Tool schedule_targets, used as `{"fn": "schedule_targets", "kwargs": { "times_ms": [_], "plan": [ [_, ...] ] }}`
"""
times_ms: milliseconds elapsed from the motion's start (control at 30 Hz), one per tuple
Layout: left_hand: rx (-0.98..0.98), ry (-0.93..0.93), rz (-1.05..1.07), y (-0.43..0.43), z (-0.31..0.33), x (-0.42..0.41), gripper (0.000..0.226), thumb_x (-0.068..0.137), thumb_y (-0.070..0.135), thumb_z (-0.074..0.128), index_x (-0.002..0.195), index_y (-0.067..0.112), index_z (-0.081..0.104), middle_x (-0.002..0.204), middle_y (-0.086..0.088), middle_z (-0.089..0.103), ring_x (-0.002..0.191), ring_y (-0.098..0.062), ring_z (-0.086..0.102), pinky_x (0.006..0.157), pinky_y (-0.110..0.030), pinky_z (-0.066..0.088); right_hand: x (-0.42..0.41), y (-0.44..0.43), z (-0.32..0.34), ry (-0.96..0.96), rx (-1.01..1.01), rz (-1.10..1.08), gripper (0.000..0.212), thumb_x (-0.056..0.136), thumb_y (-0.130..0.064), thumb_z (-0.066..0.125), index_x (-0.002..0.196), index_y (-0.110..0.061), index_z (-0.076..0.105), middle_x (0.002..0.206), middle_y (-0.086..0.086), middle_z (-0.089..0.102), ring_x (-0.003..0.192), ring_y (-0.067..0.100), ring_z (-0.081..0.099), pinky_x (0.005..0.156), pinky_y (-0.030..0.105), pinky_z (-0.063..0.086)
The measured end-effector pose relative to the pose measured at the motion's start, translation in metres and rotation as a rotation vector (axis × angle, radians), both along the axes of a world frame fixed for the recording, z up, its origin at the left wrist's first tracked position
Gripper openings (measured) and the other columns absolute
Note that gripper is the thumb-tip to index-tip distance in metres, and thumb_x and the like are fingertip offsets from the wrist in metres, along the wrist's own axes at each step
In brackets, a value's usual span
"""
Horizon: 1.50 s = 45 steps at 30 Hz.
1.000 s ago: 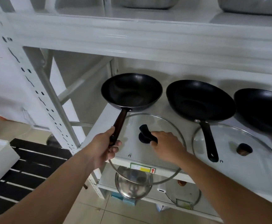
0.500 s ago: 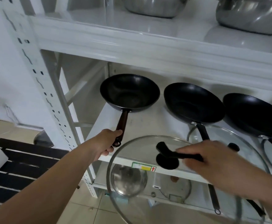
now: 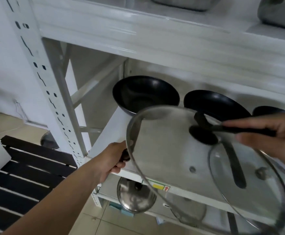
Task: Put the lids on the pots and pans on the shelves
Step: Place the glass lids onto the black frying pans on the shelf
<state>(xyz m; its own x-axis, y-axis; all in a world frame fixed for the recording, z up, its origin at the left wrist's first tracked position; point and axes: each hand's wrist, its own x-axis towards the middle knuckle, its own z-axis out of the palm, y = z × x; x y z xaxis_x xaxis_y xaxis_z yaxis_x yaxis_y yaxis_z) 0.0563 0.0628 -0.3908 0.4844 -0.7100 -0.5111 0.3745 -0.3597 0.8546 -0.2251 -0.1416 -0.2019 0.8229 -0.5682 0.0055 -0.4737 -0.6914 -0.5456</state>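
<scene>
My right hand is closed around the long black handle of a large glass lid, fingers wrapped over the top and thumb underneath, and it holds the lid up in the air, tilted, in front of the middle shelf of a white metal rack. My left hand is clenched on the dark brown handle end of a black wok; the lid's rim crosses in front of that handle, so I see only its tip poking out of my fist. The wok sits at the left end of the middle shelf, uncovered, with a deep, matte black bowl. Just to its right sits a second black pan, also uncovered, and the edge of a third dark pan shows behind my right wrist. The lid I am holding is clear glass with a metal band around its edge and a round black base where the handle joins (motion blur softens its outline). Through it I see another glass lid lying on the shelf. On the shelf's front edge is a small sticker with a yellow patch and a red arrow; its writing is too small to read. A shiny steel lid rests on the shelf below, and steel pots stand on the shelf above.
</scene>
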Motion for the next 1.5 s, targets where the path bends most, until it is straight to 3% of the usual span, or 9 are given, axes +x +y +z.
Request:
{"fn": "schedule_targets", "kwargs": {
  "times_ms": [167,300,567,767,867,1033,1200,1367,1500],
  "plan": [
    [-0.086,0.123,0.13,-0.008,-0.006,-0.008,0.03,0.087,0.044,0.058,0.093,0.014,0.058,0.062,-0.003,0.053,0.043,-0.011,0.031,0.038,-0.022,0.018,0.105,-0.033,-0.011,-0.148,-0.044,0.01,0.029,0.072,-0.058,0.063,0.1,-0.061,0.07,0.074,-0.023,0.073,0.061,-0.003,0.063,0.055,0.018,0.051],
    [-0.124,0.147,0.212,-0.015,-0.001,-0.017,0.028,0.094,0.04,0.054,0.102,0.013,0.059,0.061,-0.003,0.05,0.042,-0.011,0.03,0.034,-0.02,0.021,0.195,-0.073,-0.042,-0.185,-0.054,-0.032,0.032,0.085,-0.03,0.067,0.117,-0.029,0.074,0.112,-0.002,0.073,0.107,0.018,0.065,0.095,0.032,0.048],
    [-0.11,0.083,0.29,-0.019,0.003,-0.029,0.028,0.096,0.037,0.054,0.107,0.011,0.06,0.058,0.0,0.043,0.04,-0.01,0.028,0.037,-0.02,0.022,0.302,-0.106,-0.084,-0.13,-0.113,-0.103,0.033,0.086,-0.03,0.065,0.117,-0.022,0.074,0.123,0.006,0.071,0.112,0.03,0.063,0.087,0.028,0.045],
    [-0.075,0.092,0.302,-0.021,0.007,-0.029,0.027,0.096,0.036,0.053,0.106,0.012,0.061,0.058,0.0,0.041,0.039,-0.01,0.027,0.038,-0.02,0.02,0.338,-0.121,-0.098,-0.146,-0.112,-0.081,0.027,0.087,-0.027,0.066,0.111,-0.021,0.076,0.117,0.008,0.072,0.095,0.026,0.061,0.083,0.03,0.046],
    [-0.073,0.082,0.31,-0.022,0.007,-0.029,0.027,0.096,0.036,0.053,0.104,0.012,0.062,0.057,0.001,0.041,0.038,-0.01,0.027,0.037,-0.019,0.019,0.348,-0.122,-0.104,-0.142,-0.111,-0.071,0.03,0.088,-0.028,0.067,0.115,-0.019,0.075,0.121,0.009,0.071,0.105,0.03,0.065,0.082,0.028,0.044],
    [-0.082,0.079,0.313,-0.022,0.005,-0.03,0.027,0.095,0.037,0.054,0.103,0.013,0.062,0.057,0.001,0.04,0.04,-0.011,0.026,0.038,-0.02,0.019,0.352,-0.123,-0.114,-0.14,-0.125,-0.076,0.029,0.089,-0.027,0.066,0.115,-0.019,0.075,0.12,0.009,0.071,0.089,0.023,0.059,0.08,0.027,0.043],
    [-0.093,0.078,0.309,-0.023,0.006,-0.03,0.027,0.095,0.037,0.055,0.101,0.012,0.062,0.054,0.002,0.04,0.039,-0.011,0.026,0.036,-0.018,0.02,0.35,-0.128,-0.113,-0.129,-0.143,-0.079,0.033,0.089,-0.026,0.067,0.12,-0.016,0.073,0.127,0.01,0.069,0.111,0.032,0.064,0.083,0.027,0.042],
    [-0.09,0.069,0.301,-0.022,0.006,-0.03,0.027,0.095,0.036,0.055,0.099,0.011,0.062,0.055,0.001,0.04,0.038,-0.01,0.026,0.035,-0.019,0.019,0.35,-0.126,-0.114,-0.135,-0.167,-0.069,0.027,0.089,-0.024,0.066,0.112,-0.015,0.076,0.113,0.012,0.073,0.084,0.025,0.059,0.08,0.03,0.049],
    [-0.087,0.071,0.297,-0.022,0.004,-0.029,0.028,0.094,0.037,0.054,0.101,0.011,0.063,0.054,0.002,0.04,0.038,-0.01,0.025,0.035,-0.019,0.019,0.35,-0.124,-0.116,-0.125,-0.186,-0.092,0.029,0.088,-0.028,0.065,0.113,-0.019,0.075,0.113,0.012,0.073,0.089,0.03,0.065,0.081,0.033,0.053]
  ]
}}
